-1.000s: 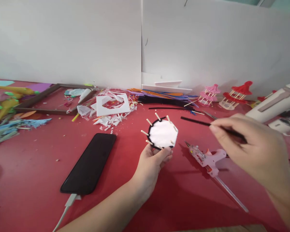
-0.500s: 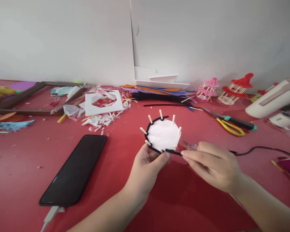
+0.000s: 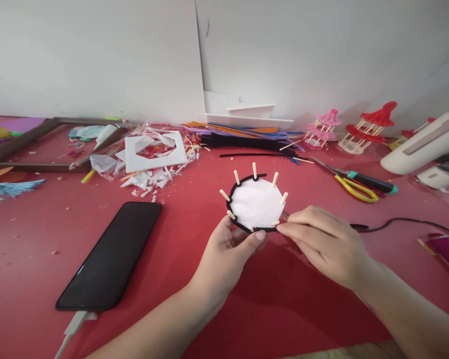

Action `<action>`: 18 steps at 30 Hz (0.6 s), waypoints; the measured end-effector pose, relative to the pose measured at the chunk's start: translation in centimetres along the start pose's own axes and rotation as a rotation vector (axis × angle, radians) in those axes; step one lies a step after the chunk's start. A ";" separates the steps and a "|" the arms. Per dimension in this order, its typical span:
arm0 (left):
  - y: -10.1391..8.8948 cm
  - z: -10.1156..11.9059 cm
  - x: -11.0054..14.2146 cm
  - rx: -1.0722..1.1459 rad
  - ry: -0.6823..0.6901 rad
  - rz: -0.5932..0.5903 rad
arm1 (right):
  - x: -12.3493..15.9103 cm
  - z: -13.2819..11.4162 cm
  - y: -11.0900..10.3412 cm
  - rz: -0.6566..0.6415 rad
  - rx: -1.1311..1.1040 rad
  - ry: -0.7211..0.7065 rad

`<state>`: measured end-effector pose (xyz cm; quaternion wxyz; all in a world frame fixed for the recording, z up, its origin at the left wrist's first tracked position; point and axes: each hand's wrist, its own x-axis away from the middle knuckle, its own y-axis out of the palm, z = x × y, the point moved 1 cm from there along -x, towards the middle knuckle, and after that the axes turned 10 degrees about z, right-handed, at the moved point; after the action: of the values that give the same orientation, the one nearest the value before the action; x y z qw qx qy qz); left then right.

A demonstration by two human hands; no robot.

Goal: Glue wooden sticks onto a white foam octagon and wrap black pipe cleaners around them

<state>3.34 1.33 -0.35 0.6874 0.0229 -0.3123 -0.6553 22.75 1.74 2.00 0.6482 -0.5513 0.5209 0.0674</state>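
My left hand (image 3: 234,249) grips the near edge of a white disc (image 3: 257,203), thumb in front. Several short wooden sticks (image 3: 254,170) stand around the disc's rim. A black pipe cleaner (image 3: 230,198) runs along the left and near sides, passing the sticks; one end juts free at the far side. The fingers of my right hand (image 3: 325,244) pinch the pipe cleaner at the near right rim, close to a stick. The far right side of the rim carries no pipe cleaner. My right fingertips hide the end they hold.
A black phone (image 3: 110,257) on a white cable lies left on the red table (image 3: 194,199). Behind are foam scraps (image 3: 155,152), a pipe cleaner bundle (image 3: 243,137), yellow-handled scissors (image 3: 355,188) and small pink (image 3: 324,128) and red (image 3: 366,130) tiered models. A black cord (image 3: 400,219) runs behind my right hand.
My right hand has moved in toward the disc, bringing the pipe cleaner's held stretch up against the near right rim. The disc has shifted slightly right in view.
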 end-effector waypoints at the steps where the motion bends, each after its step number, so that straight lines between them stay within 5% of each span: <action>1: 0.0 0.0 0.0 -0.001 -0.005 -0.002 | 0.0 0.0 0.0 0.003 -0.013 0.015; 18: 0.2 0.5 0.4 0.019 -0.079 -0.079 | 0.1 0.1 0.1 -0.017 -0.096 -0.009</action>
<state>3.28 1.19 0.32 0.6480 0.0158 -0.3443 -0.6792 22.79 1.82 1.86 0.6241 -0.5859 0.5092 0.0891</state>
